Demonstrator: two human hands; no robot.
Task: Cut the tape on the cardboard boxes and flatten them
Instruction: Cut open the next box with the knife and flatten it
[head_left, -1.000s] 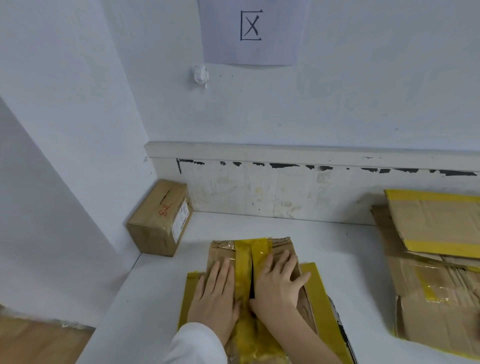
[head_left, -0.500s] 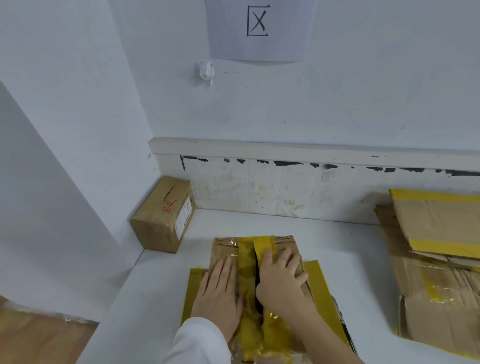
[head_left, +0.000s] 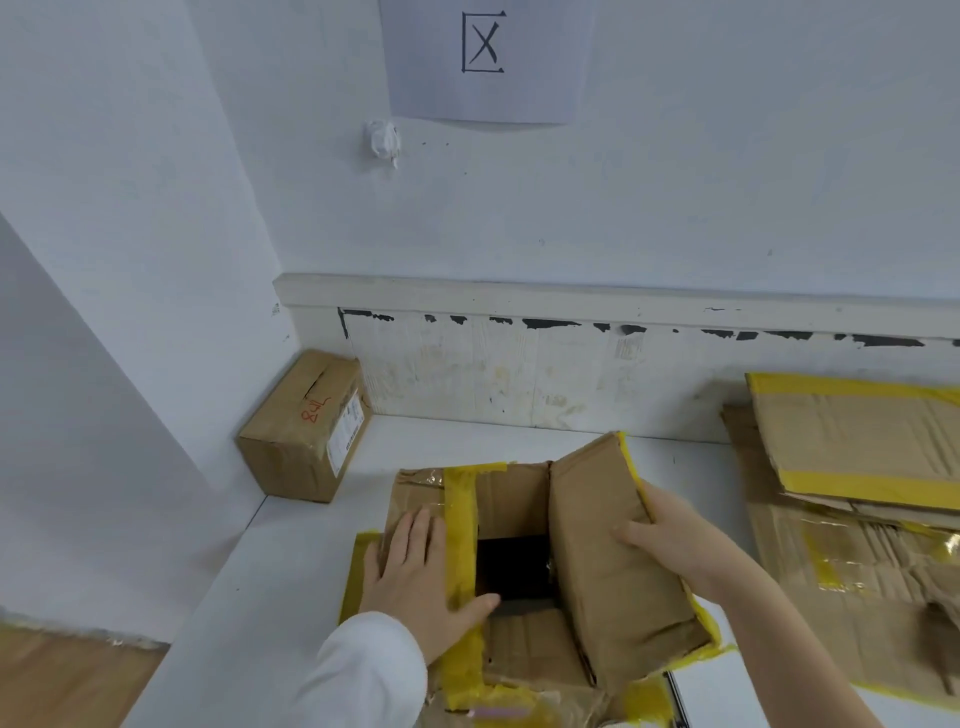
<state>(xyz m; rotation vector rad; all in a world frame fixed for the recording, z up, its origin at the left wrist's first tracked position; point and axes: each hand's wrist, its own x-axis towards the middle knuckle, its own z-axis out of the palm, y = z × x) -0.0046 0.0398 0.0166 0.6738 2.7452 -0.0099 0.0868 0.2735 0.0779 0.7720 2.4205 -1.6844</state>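
Cardboard box, yellow-taped: left hand flat, fingers spread, pressing left flap; right hand gripping raised right flap

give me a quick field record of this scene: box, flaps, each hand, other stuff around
box: brown cardboard box with yellow tape, on the white table
flaps: right flap lifted, left flap down, dark inside showing
left hand: flat on left flap
right hand: grips right flap's edge
left corner: small sealed brown carton
right: stack of flattened cardboard
wall: paper sign
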